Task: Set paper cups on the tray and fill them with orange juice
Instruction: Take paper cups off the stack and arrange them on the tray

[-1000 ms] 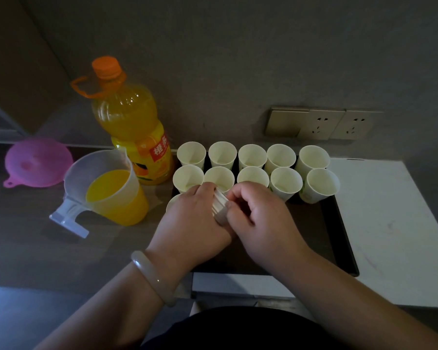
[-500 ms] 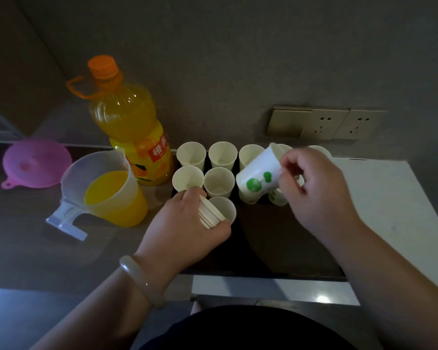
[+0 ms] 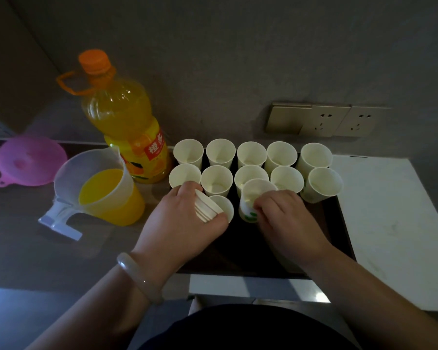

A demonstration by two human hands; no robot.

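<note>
- Currently a third row is being started on the tray (image 3: 240,251): ten cups (image 3: 251,154) are stood upright in two rows of five along its far side, none visibly filled.
- A single cup (image 3: 254,198), green-printed near its base, is gripped low on its wall by the right hand (image 3: 285,219), fingers curled round it, just in front of the near row's middle cup, mouth up and slightly tilted. Whether its base is down on the tray cannot be told.
- A stack of nested cups (image 3: 209,209) is held on its side in the left hand (image 3: 185,224), fingers and thumb wrapped round it, mouth turned toward the single cup.
- Juice is found to the left on the surface (image 3: 36,248): a partly filled jug (image 3: 104,190), with a capped bottle (image 3: 127,122) behind it.
- Step in hand, as judged: the single cup is to be set flat and released without neighbouring rims being nudged.
- The cup is best lowered straight, base first, with a small gap left to the row behind; an empty paper cup is easily tipped, so the grip should be opened fully before the hand is lifted away.
- The stack should be held clear of the standing cups while the next one is peeled off.
- Pouring is not yet begun.
</note>
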